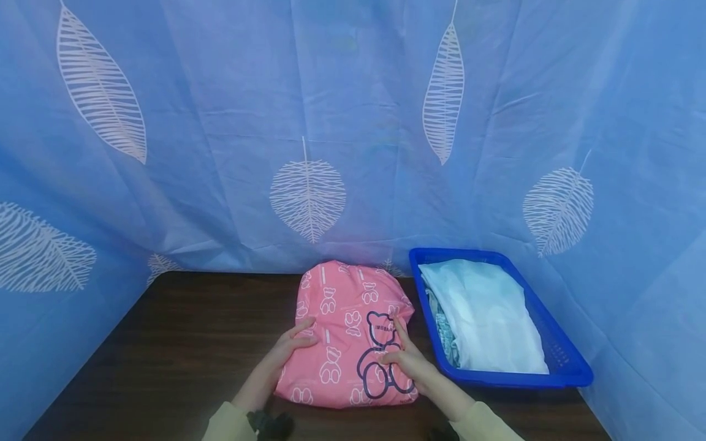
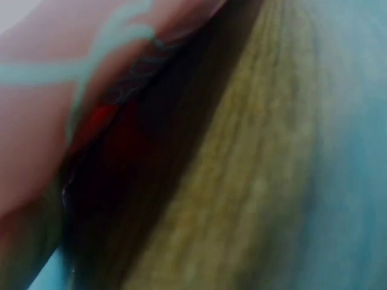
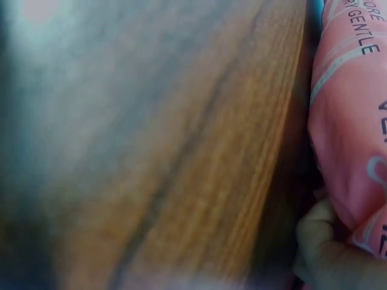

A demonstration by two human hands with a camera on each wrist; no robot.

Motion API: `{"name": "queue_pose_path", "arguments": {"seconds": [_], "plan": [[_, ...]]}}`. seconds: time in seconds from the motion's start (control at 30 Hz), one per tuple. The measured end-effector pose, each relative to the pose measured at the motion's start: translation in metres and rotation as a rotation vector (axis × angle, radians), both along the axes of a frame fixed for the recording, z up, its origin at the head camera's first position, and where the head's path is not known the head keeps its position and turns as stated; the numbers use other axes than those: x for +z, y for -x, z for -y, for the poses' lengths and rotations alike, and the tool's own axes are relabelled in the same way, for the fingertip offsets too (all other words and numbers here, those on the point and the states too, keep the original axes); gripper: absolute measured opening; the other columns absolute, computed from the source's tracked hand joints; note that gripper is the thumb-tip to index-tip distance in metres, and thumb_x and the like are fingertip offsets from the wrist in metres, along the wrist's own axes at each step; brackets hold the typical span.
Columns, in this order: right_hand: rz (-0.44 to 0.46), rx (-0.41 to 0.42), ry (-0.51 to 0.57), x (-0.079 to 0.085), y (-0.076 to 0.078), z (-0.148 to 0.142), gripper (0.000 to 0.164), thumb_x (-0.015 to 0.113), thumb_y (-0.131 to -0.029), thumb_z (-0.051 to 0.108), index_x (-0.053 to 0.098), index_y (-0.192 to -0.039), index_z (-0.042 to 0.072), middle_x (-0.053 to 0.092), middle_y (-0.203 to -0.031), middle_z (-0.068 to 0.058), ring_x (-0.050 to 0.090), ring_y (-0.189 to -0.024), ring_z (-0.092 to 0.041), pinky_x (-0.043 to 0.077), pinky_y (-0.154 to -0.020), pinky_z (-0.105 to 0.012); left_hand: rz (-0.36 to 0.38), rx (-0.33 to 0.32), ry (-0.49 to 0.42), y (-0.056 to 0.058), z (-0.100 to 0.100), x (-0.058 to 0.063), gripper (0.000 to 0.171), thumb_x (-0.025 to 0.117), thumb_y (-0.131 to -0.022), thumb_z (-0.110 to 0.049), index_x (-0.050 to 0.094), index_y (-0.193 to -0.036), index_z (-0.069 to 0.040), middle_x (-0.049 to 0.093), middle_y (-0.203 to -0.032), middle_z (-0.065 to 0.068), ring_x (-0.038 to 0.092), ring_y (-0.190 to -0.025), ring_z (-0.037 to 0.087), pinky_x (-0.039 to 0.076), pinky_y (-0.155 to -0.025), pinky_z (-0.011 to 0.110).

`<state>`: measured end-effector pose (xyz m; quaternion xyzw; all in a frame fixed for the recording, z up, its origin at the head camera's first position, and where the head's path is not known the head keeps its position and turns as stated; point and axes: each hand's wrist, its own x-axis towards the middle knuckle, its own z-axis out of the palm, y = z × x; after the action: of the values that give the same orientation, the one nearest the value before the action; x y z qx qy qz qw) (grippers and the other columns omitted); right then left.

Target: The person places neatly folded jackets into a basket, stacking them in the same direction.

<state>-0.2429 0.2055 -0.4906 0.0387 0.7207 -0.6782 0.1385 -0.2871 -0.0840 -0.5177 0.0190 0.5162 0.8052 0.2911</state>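
Observation:
A plump pink bundle (image 1: 342,331) of smooth cloth, printed with white bears and one large dark bear outline, sits on the table in the head view. My left hand (image 1: 287,349) grips its left side, thumb on top and the other fingers hidden by the bundle. On the opposite side my right hand (image 1: 413,366) holds it, the thumb and a finger lying over the dark bear print. In the right wrist view, curled fingers (image 3: 320,241) tuck in at the lower edge of the pink cloth (image 3: 351,121). Pink cloth (image 2: 36,115) also fills the left wrist view's upper left.
A blue plastic basket (image 1: 557,343) stands right of the bundle with white and pale-blue folded cloth (image 1: 488,318) inside. The dark wooden table (image 1: 182,355) extends to the left. A blue curtain (image 1: 364,92) with white leaf prints hangs behind and at both sides.

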Motion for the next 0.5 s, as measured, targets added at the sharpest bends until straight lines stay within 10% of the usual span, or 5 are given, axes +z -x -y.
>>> {"name": "queue_pose_path", "arguments": {"seconds": [0.5], "plan": [[-0.027, -0.013, -0.038, 0.0004, -0.0041, 0.0008, 0.104, 0.068, -0.084, 0.006, -0.001, -0.158, 0.032, 0.019, -0.154, -0.03, 0.052, -0.121, -0.045, 0.051, -0.093, -0.049, -0.004, -0.023, -0.088, -0.0052, 0.0021, 0.0005, 0.068, 0.062, -0.096, -0.022, 0.029, -0.154, -0.037, 0.052, -0.141, 0.01, 0.056, -0.123, 0.032, 0.047, -0.1, 0.043]]}}
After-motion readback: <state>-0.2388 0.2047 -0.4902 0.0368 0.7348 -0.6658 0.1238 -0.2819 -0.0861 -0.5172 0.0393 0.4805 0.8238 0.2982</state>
